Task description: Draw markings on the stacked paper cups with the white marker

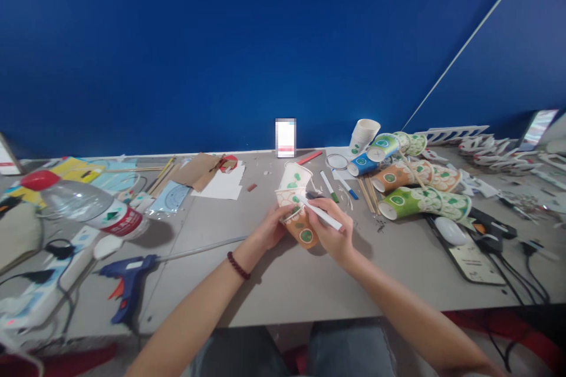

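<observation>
Paper cups (304,230), an orange one joined to white ones with green leaf marks, tilt over the table in front of me. My left hand (273,227) grips them from the left side, fingers curled at the rim of the orange cup. Between the fingers of my right hand (335,231) is a white marker (325,215), its dark end toward the white cups. That hand also lies close against the orange cup's right side. Whether the marker touches a cup I cannot tell.
Right of my hands lie joined paper cups (404,203), a cup stack (363,134), wooden sticks (368,195) and a green-capped marker (328,184). A blue glue gun (128,283), a plastic bottle (84,203) and a power strip (57,283) are at left. A phone (285,138) stands against the wall.
</observation>
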A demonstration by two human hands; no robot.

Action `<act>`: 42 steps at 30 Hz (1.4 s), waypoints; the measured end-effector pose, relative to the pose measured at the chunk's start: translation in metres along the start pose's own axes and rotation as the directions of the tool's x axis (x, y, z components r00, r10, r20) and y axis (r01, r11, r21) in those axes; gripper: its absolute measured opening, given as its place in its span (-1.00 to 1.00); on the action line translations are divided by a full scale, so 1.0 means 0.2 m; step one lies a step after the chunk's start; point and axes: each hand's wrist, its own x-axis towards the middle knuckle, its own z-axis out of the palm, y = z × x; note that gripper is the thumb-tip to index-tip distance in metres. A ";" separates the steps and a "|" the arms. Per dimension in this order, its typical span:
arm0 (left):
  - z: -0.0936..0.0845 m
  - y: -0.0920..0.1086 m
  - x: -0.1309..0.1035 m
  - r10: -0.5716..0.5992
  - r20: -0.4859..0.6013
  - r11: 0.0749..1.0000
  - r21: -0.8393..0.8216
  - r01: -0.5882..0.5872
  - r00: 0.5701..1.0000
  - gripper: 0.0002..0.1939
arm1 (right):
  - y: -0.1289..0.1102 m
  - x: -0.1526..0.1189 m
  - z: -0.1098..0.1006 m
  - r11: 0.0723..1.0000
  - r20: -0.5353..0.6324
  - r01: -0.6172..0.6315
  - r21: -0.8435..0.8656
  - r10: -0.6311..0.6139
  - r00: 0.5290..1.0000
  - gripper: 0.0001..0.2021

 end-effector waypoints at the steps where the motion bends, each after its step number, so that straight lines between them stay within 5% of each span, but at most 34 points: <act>1: 0.00 0.00 0.00 -0.001 -0.001 1.000 0.001 0.001 1.000 -0.70 | 0.00 0.00 0.00 1.000 -0.003 0.001 0.002 -0.001 1.000 -0.93; 42: 0.00 0.00 0.00 0.008 -0.011 1.000 0.018 -0.008 1.000 -0.64 | 0.04 -0.02 0.01 0.968 -0.026 -0.239 0.084 0.242 0.970 -0.94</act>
